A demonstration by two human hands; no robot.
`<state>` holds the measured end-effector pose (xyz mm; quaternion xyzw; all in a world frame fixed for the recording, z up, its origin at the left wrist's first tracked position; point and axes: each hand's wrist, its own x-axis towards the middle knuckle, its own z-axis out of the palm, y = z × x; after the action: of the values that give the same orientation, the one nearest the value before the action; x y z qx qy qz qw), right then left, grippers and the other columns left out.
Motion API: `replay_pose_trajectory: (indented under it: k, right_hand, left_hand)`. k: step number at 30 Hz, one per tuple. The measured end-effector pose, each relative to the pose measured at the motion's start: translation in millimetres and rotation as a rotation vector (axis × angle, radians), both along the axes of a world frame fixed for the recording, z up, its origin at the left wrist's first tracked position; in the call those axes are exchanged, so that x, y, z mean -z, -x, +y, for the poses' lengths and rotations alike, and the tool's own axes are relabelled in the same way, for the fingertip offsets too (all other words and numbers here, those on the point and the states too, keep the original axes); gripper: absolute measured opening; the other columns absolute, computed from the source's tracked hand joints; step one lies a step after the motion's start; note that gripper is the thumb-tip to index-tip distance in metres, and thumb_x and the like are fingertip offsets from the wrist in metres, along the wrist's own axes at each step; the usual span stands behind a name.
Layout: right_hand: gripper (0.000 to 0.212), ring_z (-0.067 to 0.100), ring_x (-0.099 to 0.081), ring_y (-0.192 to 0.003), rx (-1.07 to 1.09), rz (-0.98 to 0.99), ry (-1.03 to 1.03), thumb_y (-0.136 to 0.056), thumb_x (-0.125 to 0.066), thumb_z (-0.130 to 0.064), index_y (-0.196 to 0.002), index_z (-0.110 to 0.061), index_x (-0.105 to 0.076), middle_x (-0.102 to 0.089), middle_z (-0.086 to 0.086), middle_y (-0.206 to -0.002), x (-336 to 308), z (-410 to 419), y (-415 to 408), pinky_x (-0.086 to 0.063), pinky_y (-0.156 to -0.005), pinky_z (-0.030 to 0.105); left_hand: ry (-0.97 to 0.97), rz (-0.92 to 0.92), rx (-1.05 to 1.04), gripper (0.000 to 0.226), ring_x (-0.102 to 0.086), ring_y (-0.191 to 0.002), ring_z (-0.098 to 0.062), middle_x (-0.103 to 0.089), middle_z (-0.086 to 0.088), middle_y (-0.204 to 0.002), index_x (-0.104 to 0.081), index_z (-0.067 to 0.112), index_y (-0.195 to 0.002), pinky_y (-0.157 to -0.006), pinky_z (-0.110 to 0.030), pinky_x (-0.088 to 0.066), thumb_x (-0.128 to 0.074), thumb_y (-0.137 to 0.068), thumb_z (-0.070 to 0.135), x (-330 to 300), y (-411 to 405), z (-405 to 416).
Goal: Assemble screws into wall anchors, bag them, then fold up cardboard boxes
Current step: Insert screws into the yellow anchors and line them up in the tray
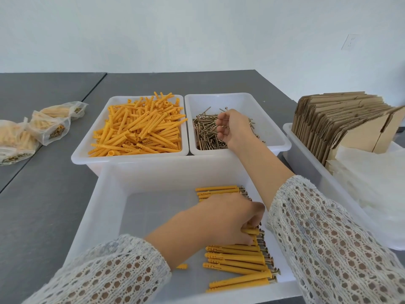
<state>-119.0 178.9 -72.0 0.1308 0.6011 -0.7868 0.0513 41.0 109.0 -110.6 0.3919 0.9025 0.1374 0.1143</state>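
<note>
A white bin (75, 155) at the back left is heaped with loose yellow wall anchors (140, 128). Beside it, a second white bin (278, 137) holds brass screws (205, 137). My right hand (232, 126) reaches into that bin with curled fingers pinching a screw above the pile. In the near white bin (105, 216), a row of assembled anchors with screws (236, 260) lies along the right side. My left hand (228, 220) rests on this row, its fingers curled round one assembled anchor.
Three filled clear bags (50, 126) lie on the grey table (43, 205) at the left. At the right, a long white bin (306, 167) holds upright flat cardboard boxes (341, 123) and a stack of clear bags (372, 183).
</note>
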Motion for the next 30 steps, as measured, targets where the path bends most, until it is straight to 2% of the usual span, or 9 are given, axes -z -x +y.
replay_pose_trajectory:
  k: [7, 10, 13, 16, 18, 20, 23, 26, 30]
  right_hand:
    - [0.024, 0.013, -0.046, -0.042, -0.013, 0.015, -0.084, -0.091, -0.04, -0.006, -0.074, -0.01, -0.057, -0.056, 0.004, -0.062, 1, -2, 1, -0.039, -0.041, 0.018]
    - [0.024, 0.019, -0.047, -0.05, -0.06, 0.178, -0.502, -0.09, -0.04, -0.006, -0.072, -0.007, -0.056, -0.055, 0.009, -0.065, 9, -1, 2, -0.042, -0.048, 0.025]
    - [0.017, 0.02, -0.045, -0.067, -0.216, 0.352, -0.978, -0.09, -0.044, -0.01, -0.077, -0.011, -0.055, -0.052, 0.01, -0.072, 15, 2, 3, -0.042, -0.064, 0.031]
    - [0.018, 0.021, -0.048, -0.072, -0.514, 0.262, -1.338, -0.092, -0.048, -0.023, -0.08, -0.01, -0.055, -0.054, 0.002, -0.077, 17, -1, 2, -0.043, -0.069, 0.035]
    - [0.02, 0.02, -0.047, -0.071, -0.599, 0.221, -1.438, -0.093, -0.046, -0.025, -0.078, -0.013, -0.05, -0.05, 0.001, -0.076, 18, -4, 2, -0.039, -0.064, 0.033]
    - [0.018, 0.019, -0.048, -0.074, -0.614, 0.209, -1.46, -0.095, -0.044, -0.025, -0.089, -0.011, -0.053, -0.053, 0.002, -0.085, 18, -5, 2, -0.038, -0.065, 0.033]
    - [0.019, 0.022, -0.051, -0.088, -0.627, 0.16, -1.455, -0.096, -0.041, -0.025, -0.105, -0.012, -0.05, -0.053, 0.003, -0.099, 16, -4, 2, -0.04, -0.074, 0.034]
    - [0.029, 0.027, -0.052, -0.101, -0.647, 0.107, -1.449, -0.095, -0.039, -0.024, -0.118, -0.011, -0.052, -0.056, 0.008, -0.117, 15, -5, 1, -0.043, -0.087, 0.037]
    - [0.039, 0.03, -0.052, -0.114, -0.652, 0.083, -1.477, -0.094, -0.038, -0.026, -0.129, -0.012, -0.05, -0.054, 0.009, -0.131, 15, -6, 0, -0.042, -0.102, 0.047]
  left_hand:
    - [0.057, 0.105, -0.038, 0.04, -0.054, -0.071, -0.016, -0.058, 0.007, -0.08, -0.048, 0.025, -0.095, -0.057, -0.032, -0.043, -0.069, -0.082, 0.056, -2, 5, -7]
    - [-0.019, 0.156, -0.125, 0.033, -0.053, -0.072, -0.014, -0.058, 0.009, -0.08, -0.048, 0.027, -0.089, -0.059, -0.032, -0.038, -0.057, -0.09, 0.059, -12, 12, -16]
    - [-0.237, 0.393, -0.269, 0.02, -0.05, -0.071, -0.009, -0.057, 0.01, -0.076, -0.048, 0.028, -0.084, -0.061, -0.034, -0.044, -0.048, -0.097, 0.042, -27, 22, -35]
    - [-0.377, 0.669, -0.443, 0.012, -0.051, -0.081, -0.011, -0.057, 0.011, -0.083, -0.058, 0.022, -0.091, -0.057, -0.037, -0.048, -0.048, -0.096, 0.025, -30, 37, -62]
    - [-0.307, 0.769, -0.606, 0.012, -0.052, -0.093, -0.018, -0.059, 0.005, -0.095, -0.061, 0.019, -0.1, -0.059, -0.034, -0.047, -0.05, -0.095, 0.022, -27, 48, -79]
    - [-0.147, 0.748, -0.791, 0.023, -0.049, -0.106, -0.025, -0.056, -0.003, -0.113, -0.06, 0.016, -0.114, -0.075, -0.037, -0.045, -0.051, -0.094, 0.024, -21, 58, -93]
    - [-0.032, 0.554, -1.008, 0.042, -0.042, -0.121, -0.033, -0.049, -0.008, -0.133, -0.052, 0.02, -0.133, -0.094, -0.047, -0.037, -0.045, -0.096, 0.039, -16, 65, -102]
    - [0.076, 0.35, -0.952, 0.048, -0.04, -0.127, -0.037, -0.051, -0.005, -0.141, -0.055, 0.033, -0.135, -0.103, -0.05, -0.032, -0.029, -0.099, 0.052, -14, 69, -106]
    - [0.111, 0.301, -0.853, 0.047, -0.043, -0.123, -0.032, -0.053, -0.004, -0.134, -0.061, 0.033, -0.125, -0.101, -0.051, -0.034, -0.023, -0.101, 0.046, -18, 71, -110]
